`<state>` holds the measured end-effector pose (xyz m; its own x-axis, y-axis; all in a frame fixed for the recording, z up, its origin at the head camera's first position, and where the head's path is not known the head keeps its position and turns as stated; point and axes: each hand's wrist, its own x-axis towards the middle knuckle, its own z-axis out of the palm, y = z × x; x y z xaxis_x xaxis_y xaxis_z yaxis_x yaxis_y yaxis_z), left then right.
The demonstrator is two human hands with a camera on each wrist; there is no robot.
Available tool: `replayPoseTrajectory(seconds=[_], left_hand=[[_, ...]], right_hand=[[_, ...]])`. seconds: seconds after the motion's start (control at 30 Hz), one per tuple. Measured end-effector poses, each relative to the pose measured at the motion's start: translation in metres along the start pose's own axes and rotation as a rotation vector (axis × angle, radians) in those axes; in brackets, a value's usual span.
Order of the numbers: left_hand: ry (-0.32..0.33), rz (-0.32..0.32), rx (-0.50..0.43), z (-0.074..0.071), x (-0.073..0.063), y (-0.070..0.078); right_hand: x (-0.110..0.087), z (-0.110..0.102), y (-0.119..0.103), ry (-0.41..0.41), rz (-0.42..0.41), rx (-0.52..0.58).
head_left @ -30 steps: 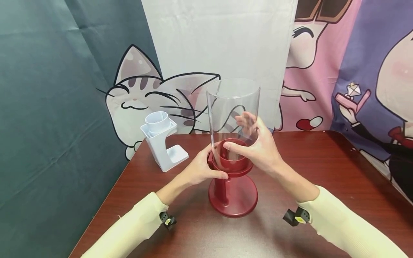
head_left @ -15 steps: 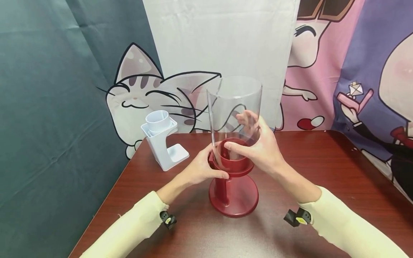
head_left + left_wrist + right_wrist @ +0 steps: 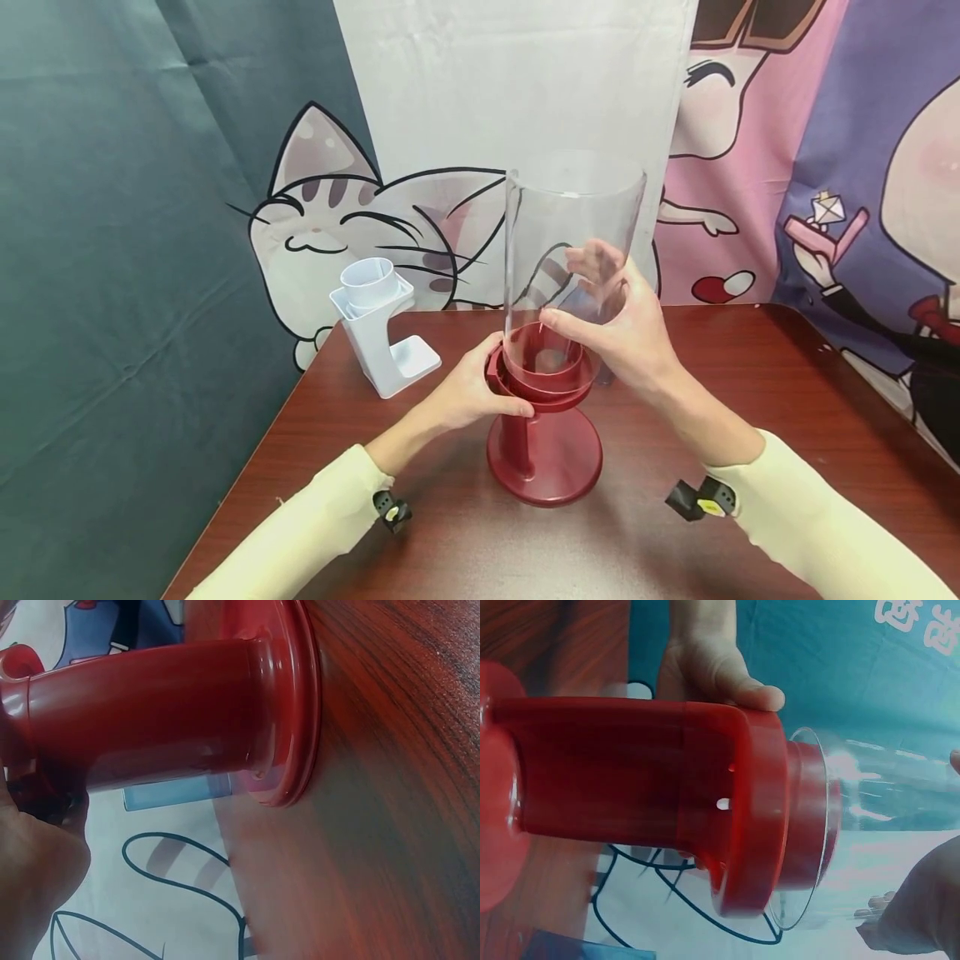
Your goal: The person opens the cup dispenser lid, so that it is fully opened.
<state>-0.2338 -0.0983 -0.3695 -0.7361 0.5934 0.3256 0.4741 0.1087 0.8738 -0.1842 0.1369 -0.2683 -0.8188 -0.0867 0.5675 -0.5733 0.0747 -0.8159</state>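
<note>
A red stand (image 3: 558,467) with a round base, a column and a ring-shaped top stands on the table. My left hand (image 3: 472,390) grips the ring from the left, thumb across its front. Above it, my right hand (image 3: 637,337) holds a tall clear cylinder (image 3: 573,212) around its lower half, thumb in front and fingers behind. The cylinder leans to the right. In the right wrist view its bottom rim circles a red collar (image 3: 810,810), with a gap between the rim and the wider red ring (image 3: 761,814).
On the left of the brown table (image 3: 337,508) stands a white holder (image 3: 371,354) with a round cup in its top. A bluish see-through object (image 3: 176,793) is behind the stand. Printed cloth (image 3: 420,83) hangs behind the table.
My right hand has moved up and to the right, raising the clear cylinder relative to the stand's ring and tilting it. My left hand and the stand have stayed nearly still.
</note>
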Motion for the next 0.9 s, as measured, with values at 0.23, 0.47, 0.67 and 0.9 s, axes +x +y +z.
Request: replayPoseTrajectory(seconds=[0.23, 0.47, 0.67, 0.9], left_hand=[[0.022, -0.008, 0.023, 0.000, -0.001, 0.000], [0.072, -0.029, 0.019, -0.004, -0.005, 0.000], [0.123, -0.023, 0.021, -0.015, -0.007, 0.002], [0.172, -0.046, 0.064, -0.030, -0.008, 0.004]], right_hand=[[0.001, -0.008, -0.005, 0.064, -0.019, 0.132], [0.000, -0.024, -0.006, 0.134, -0.033, 0.189], [0.001, -0.037, -0.003, 0.181, -0.034, 0.273], [0.003, -0.051, 0.005, 0.238, -0.019, 0.280]])
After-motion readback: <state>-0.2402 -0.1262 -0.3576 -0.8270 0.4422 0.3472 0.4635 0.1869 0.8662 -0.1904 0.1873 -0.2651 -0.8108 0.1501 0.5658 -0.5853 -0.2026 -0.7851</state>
